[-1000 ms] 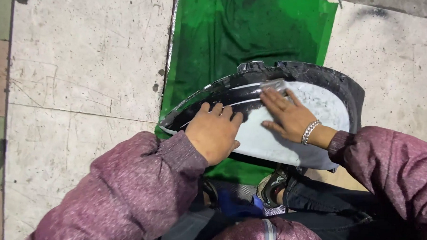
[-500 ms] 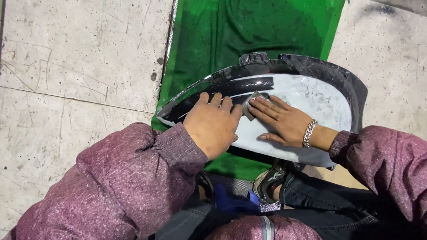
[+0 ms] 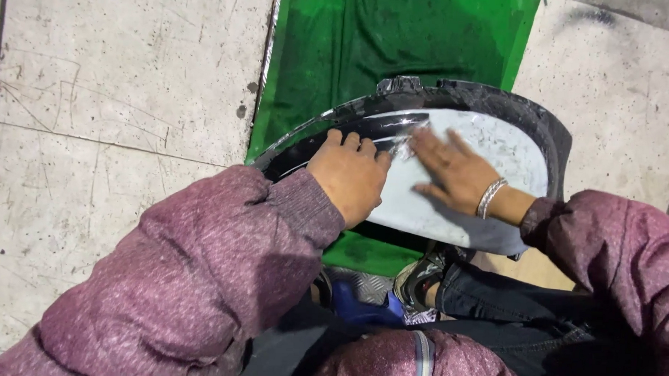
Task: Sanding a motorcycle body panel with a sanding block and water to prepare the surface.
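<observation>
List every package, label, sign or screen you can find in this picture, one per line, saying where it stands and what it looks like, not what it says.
None are in view: no package, label, sign or screen.
The left hand and right hand rest on a curved black and grey vehicle panel.
The panel lies over a plain green cloth on a bare concrete floor.

Bare concrete floor (image 3: 115, 91) left, passable; green cloth (image 3: 369, 41) ahead open; knees block near side
</observation>
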